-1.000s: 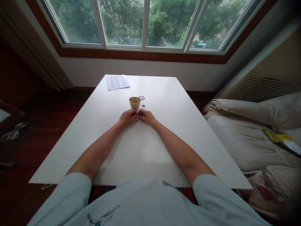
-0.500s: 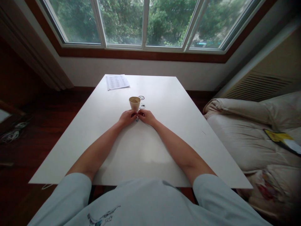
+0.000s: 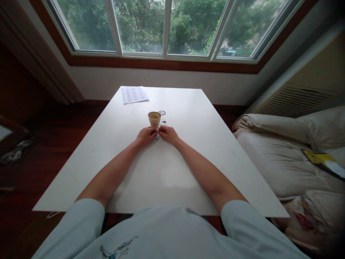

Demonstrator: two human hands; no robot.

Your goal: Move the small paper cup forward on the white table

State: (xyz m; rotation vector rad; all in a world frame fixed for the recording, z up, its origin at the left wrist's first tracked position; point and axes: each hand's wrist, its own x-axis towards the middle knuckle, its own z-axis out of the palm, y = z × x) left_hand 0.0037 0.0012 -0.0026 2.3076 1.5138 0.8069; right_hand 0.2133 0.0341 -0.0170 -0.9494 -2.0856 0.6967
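Note:
My left hand [image 3: 147, 135] and my right hand [image 3: 167, 133] meet over the middle of the white table [image 3: 167, 172], fingertips pinched together. What they hold between them is too small to make out. A tiny bluish thing [image 3: 157, 139] shows just below the fingertips. Right behind my hands stands a tan paper cup [image 3: 154, 119], upright, its lower part partly covered by my left hand. To the cup's right are two small round outlined pieces, a nearer one [image 3: 162, 122] and a farther one [image 3: 162, 113], flat on the tabletop.
Printed papers [image 3: 134, 95] lie at the table's far left corner. A cream sofa [image 3: 269, 154] with a yellow and black item [image 3: 320, 158] on it runs along the right. Beyond the table is a window [image 3: 164, 28]. Cables [image 3: 12, 155] lie on the floor at left.
My hands stay at the same place, with only a slight shift of the fingertips. The cup and papers have not moved on the table; the view has tilted very slightly.

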